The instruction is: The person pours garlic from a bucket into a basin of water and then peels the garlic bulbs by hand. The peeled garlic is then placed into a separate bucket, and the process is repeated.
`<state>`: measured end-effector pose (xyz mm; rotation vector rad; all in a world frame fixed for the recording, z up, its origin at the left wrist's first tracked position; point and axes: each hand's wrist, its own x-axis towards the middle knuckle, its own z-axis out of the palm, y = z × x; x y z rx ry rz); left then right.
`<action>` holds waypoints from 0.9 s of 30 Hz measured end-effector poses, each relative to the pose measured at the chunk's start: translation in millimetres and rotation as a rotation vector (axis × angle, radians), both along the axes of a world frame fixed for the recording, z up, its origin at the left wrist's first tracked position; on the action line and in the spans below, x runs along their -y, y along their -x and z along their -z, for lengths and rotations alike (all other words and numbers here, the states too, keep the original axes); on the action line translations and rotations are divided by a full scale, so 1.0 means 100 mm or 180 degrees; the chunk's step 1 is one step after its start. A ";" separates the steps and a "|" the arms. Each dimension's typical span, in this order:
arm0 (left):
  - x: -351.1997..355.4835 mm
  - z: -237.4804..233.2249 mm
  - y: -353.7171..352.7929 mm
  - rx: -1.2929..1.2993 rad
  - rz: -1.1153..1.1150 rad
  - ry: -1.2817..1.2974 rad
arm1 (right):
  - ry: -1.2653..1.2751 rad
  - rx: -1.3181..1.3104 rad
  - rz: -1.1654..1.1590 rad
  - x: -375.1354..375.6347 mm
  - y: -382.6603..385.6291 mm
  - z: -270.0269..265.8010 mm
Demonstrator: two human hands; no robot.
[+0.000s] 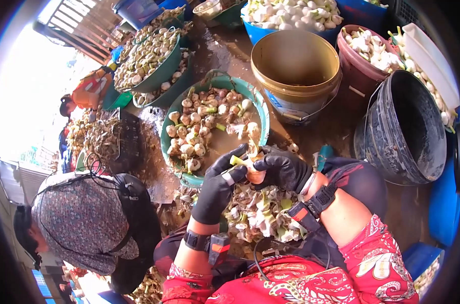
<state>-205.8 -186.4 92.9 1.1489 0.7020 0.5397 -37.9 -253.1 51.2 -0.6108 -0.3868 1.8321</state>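
Note:
Both black-gloved hands meet over my lap at a garlic bulb with a cut green stem and loose papery skin. My left hand is closed on the bulb from the left, near its stem. From the right, my right hand presses its fingers against the same bulb. Just beyond them stands a green tub with unpeeled garlic bulbs heaped mostly in its left part. A pile of peeled garlic skins lies below my hands.
A yellowish bucket and a tilted black bucket stand to the right. Behind them, a pink tub and a blue tub hold whitish garlic. A person in a patterned cap sits close on my left; another person bends farther back.

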 end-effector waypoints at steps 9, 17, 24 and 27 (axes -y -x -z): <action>-0.14 -0.08 0.00 -0.0710 0.0052 -0.0353 | -0.1045 0.3072 0.1467 -0.06 -0.01 -0.05; -0.35 -0.16 0.20 0.0198 -0.0779 -0.0152 | -0.1348 0.5322 -0.2090 0.17 0.27 0.28; -0.21 -0.09 0.16 -0.0497 -0.0494 -0.0740 | -0.0975 0.3776 0.1316 -0.02 0.09 -0.11; -0.24 -0.04 0.07 -0.1003 -0.0159 -0.2427 | -0.1586 0.4099 0.1795 -0.02 0.05 -0.09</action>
